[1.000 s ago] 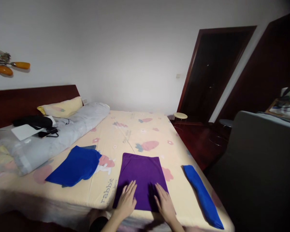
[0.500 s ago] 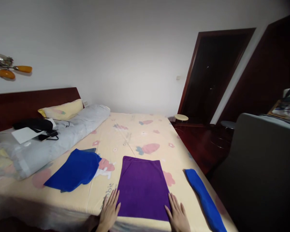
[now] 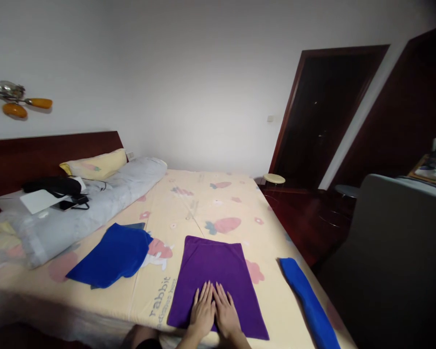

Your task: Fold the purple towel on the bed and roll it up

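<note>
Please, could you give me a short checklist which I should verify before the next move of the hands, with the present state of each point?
1. Purple cloth spread out on the patterned bedsheet: ok.
2. Left hand and right hand flat on its near part, side by side: ok.
3. Long blue cloth at the right apart from the purple one: ok, bedsheet shows between them.
4. Wide blue cloth at the left lying with straight, even edges: not ok, its outline is irregular.
5. Underside of the purple cloth free of creases: cannot tell, it is hidden.
</note>
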Tool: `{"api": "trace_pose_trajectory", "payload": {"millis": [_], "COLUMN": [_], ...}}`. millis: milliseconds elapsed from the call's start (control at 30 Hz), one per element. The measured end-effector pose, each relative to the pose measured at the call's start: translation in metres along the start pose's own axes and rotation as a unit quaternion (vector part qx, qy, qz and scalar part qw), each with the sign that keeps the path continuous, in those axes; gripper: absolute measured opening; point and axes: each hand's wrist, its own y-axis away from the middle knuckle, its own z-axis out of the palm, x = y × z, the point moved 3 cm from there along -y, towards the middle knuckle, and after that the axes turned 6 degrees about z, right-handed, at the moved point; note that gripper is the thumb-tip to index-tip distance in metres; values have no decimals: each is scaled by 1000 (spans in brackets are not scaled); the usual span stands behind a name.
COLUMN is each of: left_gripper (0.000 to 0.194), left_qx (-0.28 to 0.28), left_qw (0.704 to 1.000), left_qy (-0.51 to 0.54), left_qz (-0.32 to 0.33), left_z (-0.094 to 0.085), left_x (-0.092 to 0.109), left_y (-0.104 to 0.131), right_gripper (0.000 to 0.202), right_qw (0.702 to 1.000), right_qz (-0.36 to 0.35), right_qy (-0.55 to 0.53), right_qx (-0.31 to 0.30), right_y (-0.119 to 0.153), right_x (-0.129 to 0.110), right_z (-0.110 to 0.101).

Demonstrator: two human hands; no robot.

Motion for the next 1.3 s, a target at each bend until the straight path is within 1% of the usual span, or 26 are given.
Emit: {"api": "trace_pose_trajectory", "payload": {"millis": [33,67,167,233,300,333,367,400,467,500,567,633,667,700,733,767,800,867,933,1000,1033,1067,1100,1167,1233,1300], "left_gripper": [54,54,54,54,52,51,52,52,55,56,58,59,58,57,55,54,53,53,54,54,54,53,53,56,59,66], "left_qx": [-2,1,17,22,35,46,60,76,99,101,85,60,43,27,13,3,-1,6,19,22,27,38,53,82,83,61], "left_qw": [1000,1000,998,995,991,988,985,982,978,979,987,993,996,997,998,999,998,994,985,977,975,972,970,973,986,997], "left_qy": [2,1,-20,-43,-64,-73,-80,-85,-89,-85,-64,-38,-24,-12,-1,6,7,-12,-42,-66,-77,-88,-97,-98,-65,-16], "left_qz": [-4,-11,-56,-89,-115,-128,-140,-152,-161,-154,-121,-97,-79,-66,-54,-48,-56,-106,-167,-202,-208,-214,-216,-195,-131,-54], "left_z": [1,1,-2,-2,-4,-5,-8,-13,-24,-28,-33,-29,-24,-19,-15,-12,-10,-13,-19,-25,-27,-29,-29,-27,-20,-11], "left_x": [-6,-17,-61,-89,-108,-112,-113,-112,-98,-87,-63,-41,-34,-30,-30,-34,-43,-67,-92,-108,-111,-111,-108,-94,-73,-53], "left_y": [5,13,47,71,88,94,96,94,80,67,35,4,-9,-18,-23,-24,-22,-11,3,12,14,14,12,4,-10,-27], "right_gripper": [56,58,66,71,74,76,78,79,79,77,68,59,57,55,55,56,57,63,69,74,76,78,79,75,65,56], "right_qw": [1000,999,990,984,979,975,969,963,958,963,984,996,997,998,998,999,999,995,981,969,964,960,959,969,989,997], "right_qz": [13,33,118,155,174,187,203,218,217,193,97,-2,-36,-57,-61,-48,-21,58,137,184,200,208,205,159,56,-56], "right_qy": [8,16,35,49,61,64,66,66,62,56,31,6,-1,-3,1,7,16,37,57,75,82,87,87,73,45,18], "right_qx": [6,22,72,77,84,100,122,146,178,178,148,94,66,41,26,24,34,78,124,149,157,167,176,176,129,57], "right_y": [3,8,29,43,52,53,52,48,33,23,0,-20,-27,-32,-36,-38,-39,-37,-33,-30,-30,-30,-31,-36,-44,-54], "right_x": [9,22,81,118,141,146,146,140,115,97,55,18,6,0,0,6,17,52,90,118,125,127,123,101,68,35], "right_z": [0,-2,-7,-7,-6,-7,-8,-9,-12,-12,-9,-3,1,4,6,6,5,0,-6,-9,-9,-10,-10,-10,-7,-3]}}
